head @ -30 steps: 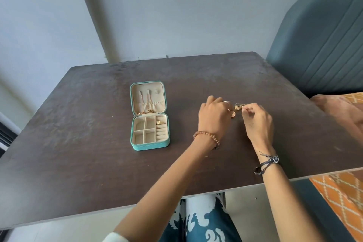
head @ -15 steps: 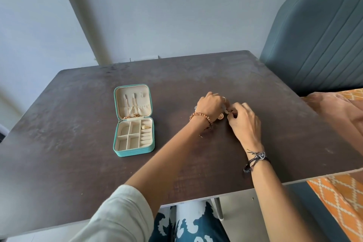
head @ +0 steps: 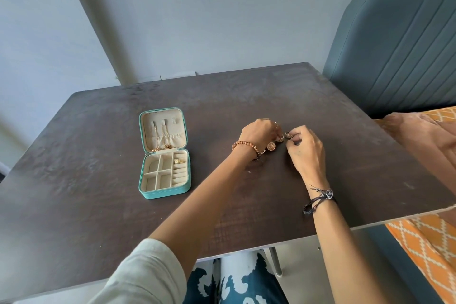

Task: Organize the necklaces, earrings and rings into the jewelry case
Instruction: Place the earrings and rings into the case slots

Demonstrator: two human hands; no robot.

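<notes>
A person seated at a dark wooden desk (head: 98, 180) works with both hands right of centre on its surface. The left hand (head: 259, 134), a beaded bracelet (head: 244, 145) on its wrist, curls its fingers into a narrow grip on a small gold ring (head: 280, 138), while a round gold earring (head: 271, 146) lies on the desk just below its fingertips. The right hand (head: 306, 148), a dark cord bracelet (head: 319, 198) on its wrist, pinches a second small gold ring (head: 287, 134) between thumb and fingers; the two hands nearly meet. Well apart to the left, the teal jewelry case (head: 164, 153) lies open on the desk, its lid laid back toward the far side. Gold necklaces (head: 162, 139) hang from the lid's hooks into its gathered pocket. In the case's near half, one gold band (head: 178, 161) sits in the ring rolls on the right, beside cream compartments. A blue-grey upholstered chair (head: 399, 44) stands at the far right.
</notes>
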